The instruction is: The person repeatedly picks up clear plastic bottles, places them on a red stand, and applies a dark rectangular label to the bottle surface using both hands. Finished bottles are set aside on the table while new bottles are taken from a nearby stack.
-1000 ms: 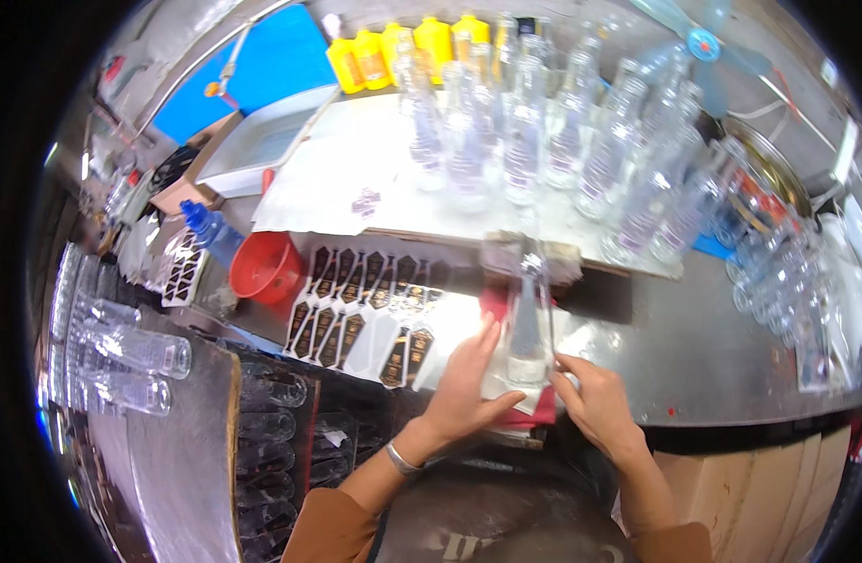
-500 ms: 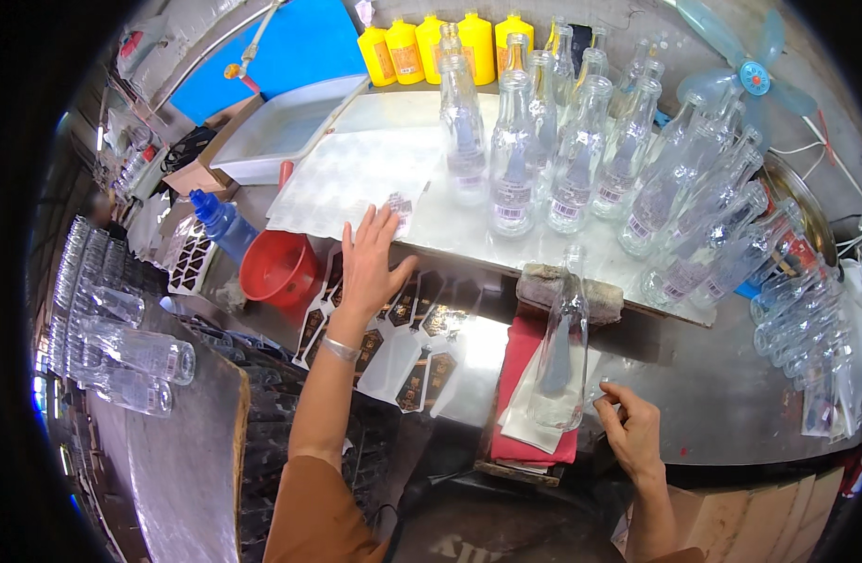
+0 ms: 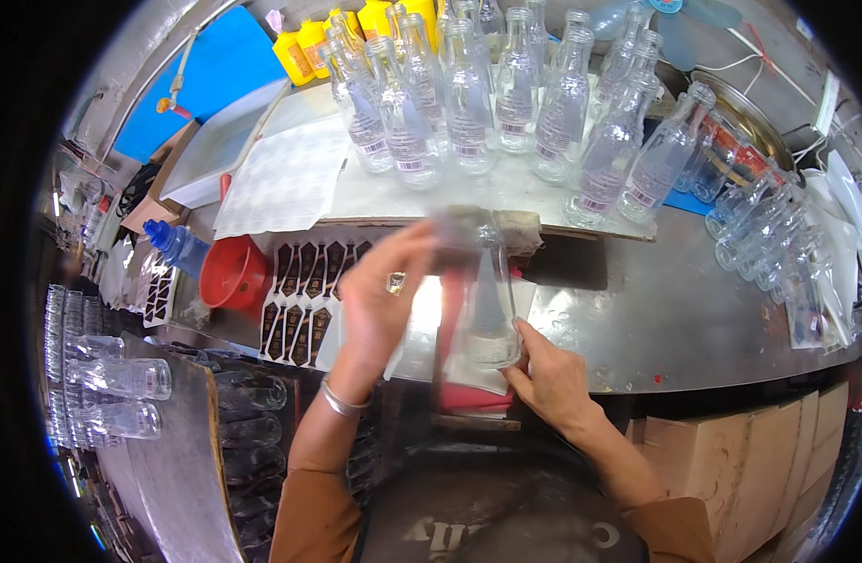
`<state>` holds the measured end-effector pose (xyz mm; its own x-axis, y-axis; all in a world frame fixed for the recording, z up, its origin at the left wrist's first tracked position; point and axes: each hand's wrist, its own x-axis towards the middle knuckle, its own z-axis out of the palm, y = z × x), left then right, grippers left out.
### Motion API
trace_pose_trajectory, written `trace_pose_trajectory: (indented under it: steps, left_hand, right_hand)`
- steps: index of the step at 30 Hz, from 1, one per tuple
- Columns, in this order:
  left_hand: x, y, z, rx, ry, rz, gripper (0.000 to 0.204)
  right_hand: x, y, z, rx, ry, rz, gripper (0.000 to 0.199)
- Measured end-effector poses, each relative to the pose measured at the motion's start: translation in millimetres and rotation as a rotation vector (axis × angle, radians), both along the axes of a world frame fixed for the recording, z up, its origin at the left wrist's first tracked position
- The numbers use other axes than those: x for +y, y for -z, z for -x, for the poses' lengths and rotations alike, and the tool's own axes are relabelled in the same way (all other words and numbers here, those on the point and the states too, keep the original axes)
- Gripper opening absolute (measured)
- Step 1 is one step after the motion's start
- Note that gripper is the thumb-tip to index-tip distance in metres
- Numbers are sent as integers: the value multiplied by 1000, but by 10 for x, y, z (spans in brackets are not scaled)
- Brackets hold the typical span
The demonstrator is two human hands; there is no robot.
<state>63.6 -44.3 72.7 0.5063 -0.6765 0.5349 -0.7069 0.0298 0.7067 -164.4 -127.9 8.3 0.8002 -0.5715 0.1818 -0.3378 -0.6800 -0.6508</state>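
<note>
A clear glass bottle [image 3: 490, 300] lies on folded cloths, its neck toward the rolled cloth [image 3: 519, 232] at the board's edge. My right hand [image 3: 551, 380] has its thumb and fingers closed on the bottle's base. Smeared by motion, my left hand [image 3: 384, 296] is over the bottle's left side, with a small blurred label [image 3: 457, 231] at its fingertips. Under the bottle are a white cloth [image 3: 478, 377] and a red cloth [image 3: 473, 401]. A white label sheet [image 3: 281, 178] lies on the board to the left. Black neck-shaped labels [image 3: 304, 296] are left of my left hand.
Several labelled bottles [image 3: 468, 113] stand on the white board. A red bucket [image 3: 234, 272] and a blue bottle [image 3: 178, 242] are at the left. More bottles lie stacked at the far left and on the right [image 3: 769, 235]. Cardboard boxes [image 3: 731, 460] stand below the table's right side.
My left hand has left the white label sheet and come right, toward the bottle, with a label. My right hand has closed on the bottle's base. The head view has shifted right.
</note>
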Motion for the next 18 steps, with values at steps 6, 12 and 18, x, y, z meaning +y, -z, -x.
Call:
trace_pose_trajectory:
  steps: [6,12,18]
  left_hand:
    - [166,185,563,-520,151,-202,19]
    - [216,160,524,-328,248,-202,27]
    - [166,405,422,-262,167,-277,58]
  right_hand:
    - [61,-60,-34,-15,6,12,60]
    - [-2,-65,-1,22,-25,27,59]
    - [-245,-41,138,-126,-132,-147,57]
